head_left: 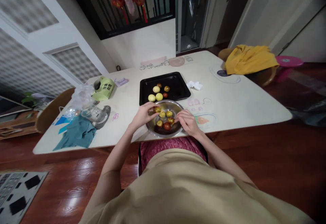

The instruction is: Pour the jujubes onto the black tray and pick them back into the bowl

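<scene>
Dim light, glossy floor (pixel 71 186) (white glare), stretched edges

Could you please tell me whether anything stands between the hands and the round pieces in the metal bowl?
Nothing visible does: the metal bowl is uncovered, the left hand is at a yellow-brown piece, and the right hand reaches over the right rim, close beside a mottled piece.

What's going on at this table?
A person is handling small, round yellow and reddish fruits in a metal bowl at the table's near edge. The left hand has its thumb and fingers about a yellow-brown fruit; the right hand's fingertips are beside a mottled one. Whether either is gripped is hard to tell. Just behind, six more fruits lie in a black tray.
</scene>
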Tool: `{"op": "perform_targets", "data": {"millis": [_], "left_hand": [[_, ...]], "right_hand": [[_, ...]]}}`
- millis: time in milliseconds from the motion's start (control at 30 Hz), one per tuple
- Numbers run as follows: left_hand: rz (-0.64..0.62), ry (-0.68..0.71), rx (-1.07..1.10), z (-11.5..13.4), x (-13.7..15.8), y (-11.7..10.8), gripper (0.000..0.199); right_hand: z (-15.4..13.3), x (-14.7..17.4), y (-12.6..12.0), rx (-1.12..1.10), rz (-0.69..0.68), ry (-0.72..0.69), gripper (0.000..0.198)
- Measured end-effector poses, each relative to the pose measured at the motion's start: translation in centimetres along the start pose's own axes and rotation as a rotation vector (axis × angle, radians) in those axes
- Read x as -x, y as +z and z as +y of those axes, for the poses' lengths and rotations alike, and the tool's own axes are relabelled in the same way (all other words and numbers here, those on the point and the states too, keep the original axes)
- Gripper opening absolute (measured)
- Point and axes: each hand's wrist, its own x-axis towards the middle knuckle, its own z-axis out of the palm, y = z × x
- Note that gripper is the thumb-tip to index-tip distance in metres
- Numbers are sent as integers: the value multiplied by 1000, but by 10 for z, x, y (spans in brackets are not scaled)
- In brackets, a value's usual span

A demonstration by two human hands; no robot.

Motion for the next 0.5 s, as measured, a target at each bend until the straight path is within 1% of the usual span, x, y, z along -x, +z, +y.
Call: {"op": "perform_targets", "data": {"millis": [167,333,500], "left_hand": [[-121,7,-171,3,6,4,30],[-168,-45,-233,5,8,5,31],[-211,-11,-263,7,9,4,28]], "right_hand": [[0,0,0,1,-12,0,47],[-1,-1,-1,-16,-2,-14,45],[0,0,0,-28,-18,25,47]]}}
